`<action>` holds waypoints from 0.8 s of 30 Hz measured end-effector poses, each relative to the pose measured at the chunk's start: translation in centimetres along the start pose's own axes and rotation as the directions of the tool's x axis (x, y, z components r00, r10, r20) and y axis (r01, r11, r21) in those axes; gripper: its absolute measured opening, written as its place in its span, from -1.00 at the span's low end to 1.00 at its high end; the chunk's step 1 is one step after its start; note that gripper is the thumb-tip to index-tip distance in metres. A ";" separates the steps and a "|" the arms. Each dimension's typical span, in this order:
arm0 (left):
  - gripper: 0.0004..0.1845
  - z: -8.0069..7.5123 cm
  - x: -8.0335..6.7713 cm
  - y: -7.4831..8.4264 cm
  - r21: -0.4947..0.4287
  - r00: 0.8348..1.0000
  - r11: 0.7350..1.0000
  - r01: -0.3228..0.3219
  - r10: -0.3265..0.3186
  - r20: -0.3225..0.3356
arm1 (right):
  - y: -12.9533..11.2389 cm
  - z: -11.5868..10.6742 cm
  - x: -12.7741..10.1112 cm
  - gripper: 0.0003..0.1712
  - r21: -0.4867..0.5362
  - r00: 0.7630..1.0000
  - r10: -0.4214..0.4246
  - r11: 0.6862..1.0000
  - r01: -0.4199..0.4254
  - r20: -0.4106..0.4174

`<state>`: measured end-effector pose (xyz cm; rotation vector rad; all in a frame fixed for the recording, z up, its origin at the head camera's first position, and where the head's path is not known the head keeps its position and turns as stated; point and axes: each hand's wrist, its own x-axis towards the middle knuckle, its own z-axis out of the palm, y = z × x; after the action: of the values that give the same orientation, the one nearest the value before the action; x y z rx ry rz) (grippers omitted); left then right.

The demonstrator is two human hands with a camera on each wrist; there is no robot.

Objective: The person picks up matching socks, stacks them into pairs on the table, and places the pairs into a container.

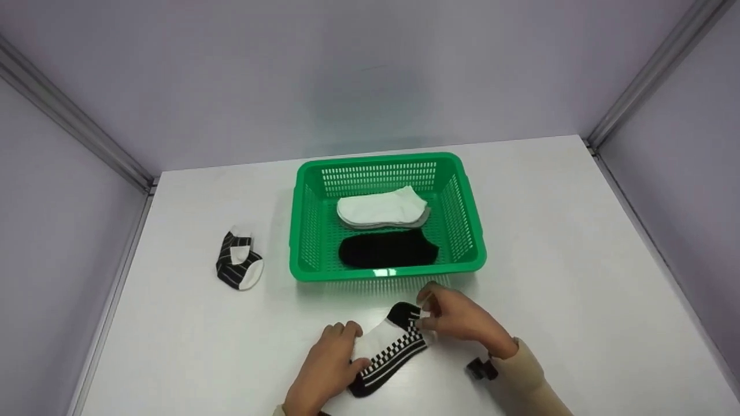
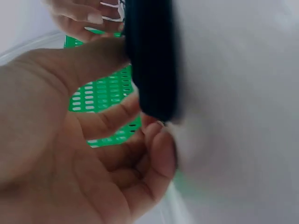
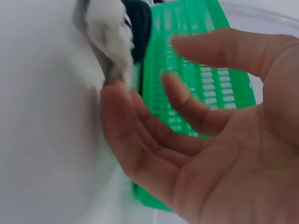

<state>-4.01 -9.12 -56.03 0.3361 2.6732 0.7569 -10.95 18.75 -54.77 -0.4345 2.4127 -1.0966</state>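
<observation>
A white and black ankle sock point(image 1: 378, 346) with a checkered band lies slantwise on the table in front of the basket. My left hand point(image 1: 326, 364) holds its toe end, thumb on top and fingers at the far edge; in the left wrist view the thumb presses against the dark sock point(image 2: 152, 60). At the cuff end is my right hand point(image 1: 459, 315). In the right wrist view its thumb and index finger stand apart, while other fingertips point(image 3: 114, 93) touch the whitish cuff point(image 3: 110, 42).
Just beyond the hands stands a green plastic basket point(image 1: 296, 231). Inside lie white socks point(image 1: 378, 208) with grey beneath, and a black sock point(image 1: 387, 248) nearer the front. A black striped sock point(image 1: 234, 266) with white patches lies left of the basket. Walls point(image 1: 370, 75) enclose the table.
</observation>
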 end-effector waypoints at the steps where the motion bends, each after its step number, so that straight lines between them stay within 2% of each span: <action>1: -0.57 0.0 0.2 0.3 -0.009 1.000 1.000 0.009 -0.009 0.007 | -0.1 0.3 0.1 -0.57 -0.009 1.000 0.007 1.000 -0.007 0.004; 5: -0.73 -0.3 0.6 0.8 -0.013 1.000 1.000 0.004 -0.004 0.022 | -0.1 0.9 0.3 -0.79 -0.034 0.999 0.005 0.999 -0.004 0.032; 9: -0.75 -0.5 0.4 0.6 -0.015 0.999 0.999 -0.031 0.031 0.011 | 0.6 0.4 -0.1 -0.76 0.000 1.000 -0.016 1.000 0.016 0.011; 12: -0.74 -0.6 0.6 0.3 -0.122 0.999 0.991 -0.047 0.049 0.009 | 1.5 -0.4 -0.6 -0.77 0.064 0.999 0.009 0.998 -0.007 -0.036; 15: -0.82 -0.6 1.0 0.1 -0.272 0.999 0.961 -0.046 0.051 0.015 | 2.3 -0.9 -1.0 -0.79 0.121 0.996 0.042 0.992 -0.033 -0.078; 17: -0.85 -0.5 1.2 0.1 -0.324 0.999 0.946 -0.034 0.042 0.016 | 2.6 -1.0 -1.1 -0.80 0.138 0.994 0.052 0.990 -0.039 -0.098; 21: -0.52 0.0 1.1 0.9 -0.257 1.000 0.966 0.012 -0.009 0.012 | 2.9 -0.9 -1.3 -0.82 0.148 0.990 0.060 0.988 -0.041 -0.124; 24: -0.45 0.5 1.0 1.7 -0.163 0.999 0.986 0.030 -0.027 0.019 | 2.9 -0.7 -1.4 -0.83 0.155 0.988 0.058 0.987 -0.035 -0.144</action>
<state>-4.50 -7.15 -55.81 0.2608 2.5731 0.9522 -10.39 21.68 -56.14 -0.2527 2.4291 -1.3232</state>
